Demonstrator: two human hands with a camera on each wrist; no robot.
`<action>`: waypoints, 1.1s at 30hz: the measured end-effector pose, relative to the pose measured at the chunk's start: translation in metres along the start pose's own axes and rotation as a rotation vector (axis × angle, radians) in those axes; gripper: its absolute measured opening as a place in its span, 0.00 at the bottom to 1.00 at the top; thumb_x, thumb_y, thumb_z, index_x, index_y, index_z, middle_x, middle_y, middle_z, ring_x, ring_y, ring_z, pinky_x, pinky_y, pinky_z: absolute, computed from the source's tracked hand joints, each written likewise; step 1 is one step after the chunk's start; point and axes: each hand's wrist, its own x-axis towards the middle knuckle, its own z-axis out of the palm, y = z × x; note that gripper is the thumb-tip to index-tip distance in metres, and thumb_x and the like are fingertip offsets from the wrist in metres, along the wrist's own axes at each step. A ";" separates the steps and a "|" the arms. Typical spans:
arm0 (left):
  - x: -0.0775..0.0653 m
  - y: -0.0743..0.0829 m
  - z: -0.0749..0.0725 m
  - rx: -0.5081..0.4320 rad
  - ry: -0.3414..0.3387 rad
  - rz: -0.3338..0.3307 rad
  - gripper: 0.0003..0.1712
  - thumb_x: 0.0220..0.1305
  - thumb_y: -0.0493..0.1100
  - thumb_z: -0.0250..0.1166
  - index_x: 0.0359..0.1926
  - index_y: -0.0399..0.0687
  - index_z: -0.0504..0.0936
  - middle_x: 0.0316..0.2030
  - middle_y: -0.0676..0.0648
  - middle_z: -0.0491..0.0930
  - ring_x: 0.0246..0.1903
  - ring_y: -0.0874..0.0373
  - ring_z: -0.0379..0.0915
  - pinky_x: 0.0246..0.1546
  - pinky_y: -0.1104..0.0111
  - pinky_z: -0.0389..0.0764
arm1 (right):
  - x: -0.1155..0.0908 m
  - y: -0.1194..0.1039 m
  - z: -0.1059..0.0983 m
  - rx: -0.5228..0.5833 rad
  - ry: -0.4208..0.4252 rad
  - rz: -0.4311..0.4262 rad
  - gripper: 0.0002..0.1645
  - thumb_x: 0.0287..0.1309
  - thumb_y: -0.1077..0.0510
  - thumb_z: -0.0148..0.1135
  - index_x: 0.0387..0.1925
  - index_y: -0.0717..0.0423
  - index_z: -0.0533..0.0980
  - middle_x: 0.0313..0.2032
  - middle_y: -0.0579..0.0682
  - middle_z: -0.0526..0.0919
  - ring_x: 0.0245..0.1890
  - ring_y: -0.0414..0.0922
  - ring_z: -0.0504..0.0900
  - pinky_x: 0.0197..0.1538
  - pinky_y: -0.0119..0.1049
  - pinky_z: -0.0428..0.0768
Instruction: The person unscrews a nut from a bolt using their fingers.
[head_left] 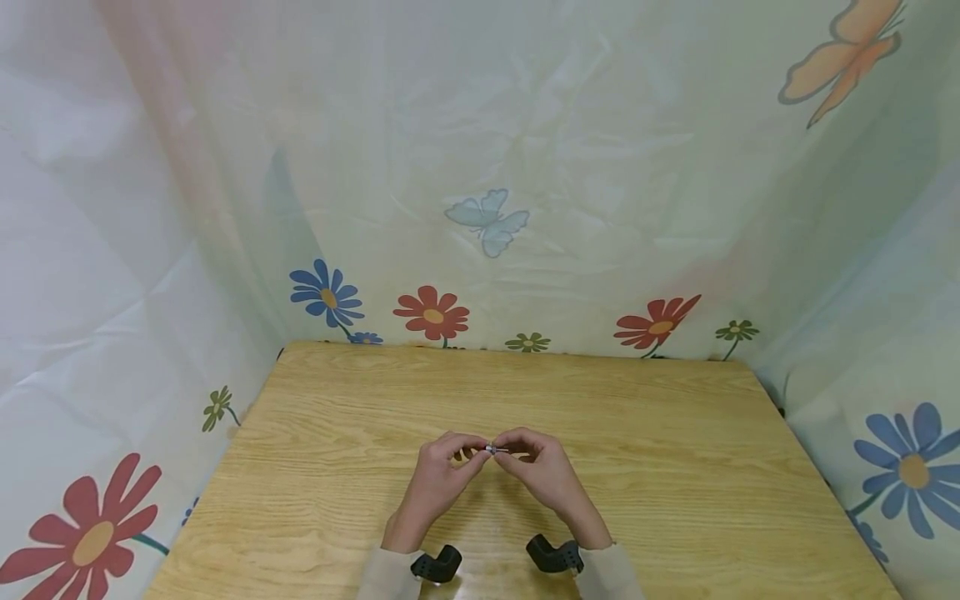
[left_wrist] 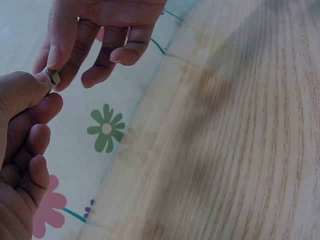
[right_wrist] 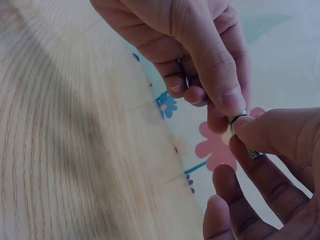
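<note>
A small metal bolt with a threaded shank is held between both hands over the table. My left hand pinches its thicker end with thumb and forefinger. In the left wrist view, a hex-shaped metal part shows between the two thumbs. From the other side, my right hand pinches the bolt between thumb and forefinger. The threaded end pokes out past the right thumb in the right wrist view. The other fingers of both hands are loosely bent. Fingertips cover part of the bolt.
A wooden table lies under the hands. Behind it and at both sides hangs a pale curtain printed with flowers and butterflies. Each wrist carries a black camera mount, such as the left mount.
</note>
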 end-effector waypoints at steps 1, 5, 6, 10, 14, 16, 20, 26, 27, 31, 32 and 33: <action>0.000 0.000 0.000 0.002 0.001 -0.001 0.06 0.66 0.41 0.72 0.44 0.52 0.90 0.38 0.55 0.89 0.35 0.68 0.78 0.36 0.67 0.82 | 0.000 0.000 0.000 0.002 0.000 -0.004 0.10 0.66 0.56 0.69 0.47 0.54 0.85 0.47 0.53 0.87 0.48 0.46 0.84 0.48 0.34 0.82; 0.000 -0.001 0.001 0.008 0.007 -0.003 0.06 0.67 0.41 0.71 0.44 0.51 0.90 0.38 0.54 0.89 0.35 0.68 0.78 0.36 0.67 0.83 | 0.000 -0.002 0.000 0.020 0.019 -0.005 0.11 0.66 0.56 0.69 0.49 0.51 0.86 0.49 0.51 0.87 0.51 0.46 0.83 0.49 0.33 0.82; 0.000 -0.001 0.001 0.009 0.010 0.000 0.06 0.67 0.40 0.71 0.44 0.51 0.90 0.38 0.54 0.89 0.35 0.68 0.78 0.36 0.66 0.83 | 0.000 -0.002 0.000 0.026 0.026 -0.006 0.12 0.66 0.55 0.69 0.50 0.50 0.85 0.50 0.50 0.87 0.51 0.46 0.83 0.50 0.34 0.82; 0.001 -0.001 0.001 0.005 0.026 0.007 0.06 0.67 0.40 0.71 0.44 0.51 0.90 0.37 0.54 0.89 0.34 0.68 0.78 0.36 0.64 0.84 | -0.001 -0.004 0.001 0.033 0.063 0.007 0.13 0.68 0.52 0.68 0.52 0.46 0.85 0.52 0.47 0.87 0.52 0.45 0.83 0.51 0.35 0.82; 0.001 0.001 0.001 -0.011 0.032 0.010 0.07 0.67 0.41 0.71 0.44 0.51 0.90 0.38 0.54 0.89 0.34 0.67 0.79 0.36 0.61 0.84 | 0.000 -0.002 0.002 0.017 0.078 0.054 0.13 0.69 0.48 0.66 0.48 0.49 0.87 0.46 0.49 0.89 0.47 0.49 0.85 0.47 0.40 0.84; 0.001 0.001 0.001 -0.011 0.029 0.010 0.07 0.67 0.41 0.71 0.45 0.51 0.90 0.38 0.54 0.89 0.35 0.67 0.79 0.36 0.61 0.84 | 0.001 0.000 0.002 0.017 0.065 0.078 0.14 0.70 0.47 0.65 0.45 0.51 0.87 0.43 0.51 0.89 0.45 0.51 0.85 0.45 0.42 0.84; 0.002 0.003 0.002 0.002 0.023 0.012 0.07 0.67 0.41 0.71 0.45 0.51 0.90 0.38 0.54 0.89 0.35 0.67 0.79 0.36 0.64 0.83 | 0.001 0.001 0.003 0.023 0.032 0.080 0.16 0.71 0.47 0.64 0.43 0.54 0.87 0.43 0.54 0.89 0.45 0.54 0.85 0.44 0.43 0.84; 0.002 0.003 0.002 0.025 0.024 0.018 0.06 0.67 0.40 0.71 0.44 0.50 0.90 0.38 0.53 0.89 0.35 0.67 0.79 0.36 0.65 0.84 | 0.001 -0.001 0.004 0.000 0.044 0.048 0.11 0.67 0.50 0.68 0.44 0.51 0.87 0.44 0.50 0.89 0.45 0.46 0.86 0.45 0.36 0.83; 0.002 0.003 0.002 0.026 0.028 0.024 0.06 0.66 0.40 0.71 0.44 0.49 0.90 0.37 0.53 0.89 0.35 0.67 0.79 0.36 0.66 0.84 | 0.001 -0.001 0.004 -0.004 0.046 0.043 0.10 0.67 0.51 0.69 0.45 0.51 0.87 0.45 0.50 0.89 0.45 0.45 0.85 0.46 0.35 0.82; 0.002 0.000 0.003 0.037 0.044 0.057 0.06 0.66 0.39 0.72 0.43 0.48 0.90 0.37 0.52 0.89 0.34 0.65 0.80 0.34 0.66 0.83 | 0.001 -0.002 0.003 0.001 0.056 0.037 0.09 0.65 0.54 0.71 0.45 0.51 0.87 0.46 0.49 0.88 0.46 0.44 0.85 0.46 0.34 0.83; 0.001 0.000 0.003 0.039 0.046 0.061 0.06 0.65 0.39 0.72 0.43 0.48 0.90 0.37 0.52 0.89 0.33 0.65 0.80 0.34 0.66 0.83 | 0.001 -0.001 0.003 0.001 0.058 0.036 0.09 0.64 0.55 0.71 0.44 0.50 0.87 0.46 0.49 0.88 0.46 0.44 0.85 0.47 0.34 0.83; 0.001 0.000 0.003 0.039 0.048 0.063 0.06 0.65 0.39 0.72 0.43 0.48 0.90 0.37 0.52 0.89 0.33 0.65 0.80 0.34 0.66 0.83 | 0.001 -0.001 0.003 0.003 0.060 0.036 0.08 0.64 0.55 0.71 0.44 0.50 0.87 0.46 0.49 0.88 0.46 0.43 0.85 0.47 0.34 0.84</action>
